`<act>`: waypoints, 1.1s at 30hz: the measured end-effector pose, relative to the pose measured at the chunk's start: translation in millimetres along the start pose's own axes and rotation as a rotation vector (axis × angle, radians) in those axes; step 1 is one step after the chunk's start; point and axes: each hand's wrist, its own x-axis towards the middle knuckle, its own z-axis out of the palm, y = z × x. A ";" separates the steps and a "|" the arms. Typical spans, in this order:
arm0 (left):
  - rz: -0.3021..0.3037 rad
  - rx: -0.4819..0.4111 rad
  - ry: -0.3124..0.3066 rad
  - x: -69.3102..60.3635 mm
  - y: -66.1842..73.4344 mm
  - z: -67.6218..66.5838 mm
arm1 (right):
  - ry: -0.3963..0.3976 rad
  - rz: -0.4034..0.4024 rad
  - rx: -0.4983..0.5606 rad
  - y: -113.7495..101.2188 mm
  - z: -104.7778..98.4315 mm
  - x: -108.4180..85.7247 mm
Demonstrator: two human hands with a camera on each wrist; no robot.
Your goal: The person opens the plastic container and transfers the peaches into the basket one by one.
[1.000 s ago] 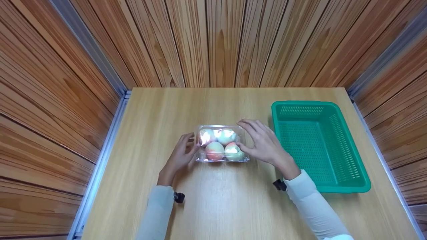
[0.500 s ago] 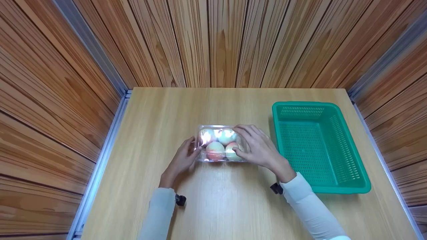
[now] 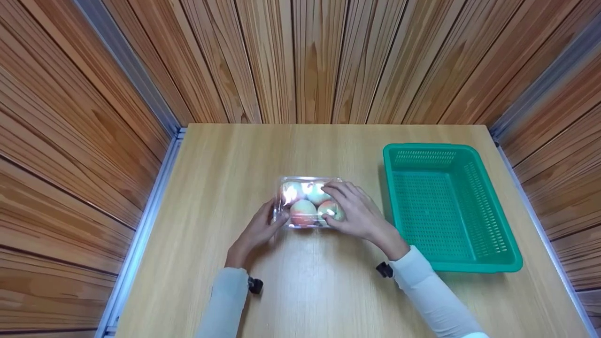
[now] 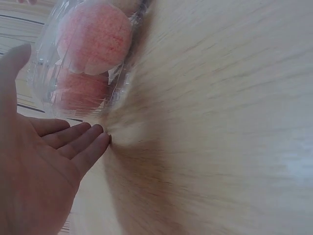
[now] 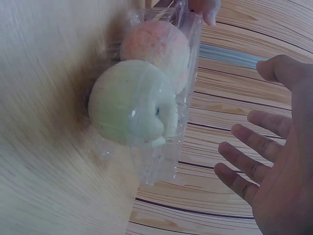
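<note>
A clear plastic box holding several pale green and pink peaches lies on the table. At the box's left end is my left hand; in the left wrist view its fingers are extended beside the clear wall, thumb apart. My right hand hovers over the box's right part, fingers spread. In the right wrist view a gap shows between that hand and the box around the peach. Whether the left fingertips touch the box I cannot tell.
A green perforated basket with nothing in it stands at the right of the wooden table. Wood-patterned panels rise behind and at both sides, with metal rails along the edges.
My right hand has moved left and slightly down, further over the box. The left hand has shifted slightly right and down, its thumb now at the box's left edge. The box has barely moved.
</note>
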 end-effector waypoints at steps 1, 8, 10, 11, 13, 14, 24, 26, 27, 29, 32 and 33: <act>-0.004 0.002 -0.002 -0.2 -0.2 0.4 | -0.002 0.001 0.004 0.2 1.6 -0.2; -0.004 0.020 -0.009 1.4 -3.4 3.9 | -0.051 0.045 0.038 -1.1 12.0 -2.9; 0.007 0.022 -0.010 2.1 -4.2 4.8 | -0.058 0.048 0.037 -1.2 15.2 -3.6; 0.020 0.023 -0.009 2.6 -4.6 5.3 | -0.061 0.045 0.034 -1.2 16.8 -3.8; 0.042 0.023 -0.008 2.9 -5.5 6.0 | -0.064 0.036 0.018 -1.1 20.0 -3.9; 0.051 0.021 -0.006 3.0 -6.0 6.4 | -0.065 0.029 0.011 -1.2 21.4 -3.8; 0.081 -0.010 -0.015 1.1 -10.1 9.3 | -0.121 0.041 -0.015 -1.2 32.6 -3.5; 0.076 -0.006 -0.015 0.4 -11.3 10.0 | -0.141 0.050 -0.020 -0.7 34.5 -3.7; 0.073 -0.005 -0.015 0.3 -11.9 10.4 | -0.147 0.053 -0.022 -0.3 35.4 -3.8; 0.072 -0.004 -0.015 0.6 -12.1 11.1 | -0.150 0.052 -0.029 1.2 37.5 -3.7; 0.077 -0.006 -0.014 1.1 -12.3 12.6 | -0.146 0.056 -0.032 2.8 39.6 -3.9; 0.074 -0.009 -0.014 0.9 -12.3 13.0 | -0.143 0.054 -0.032 3.4 40.3 -4.0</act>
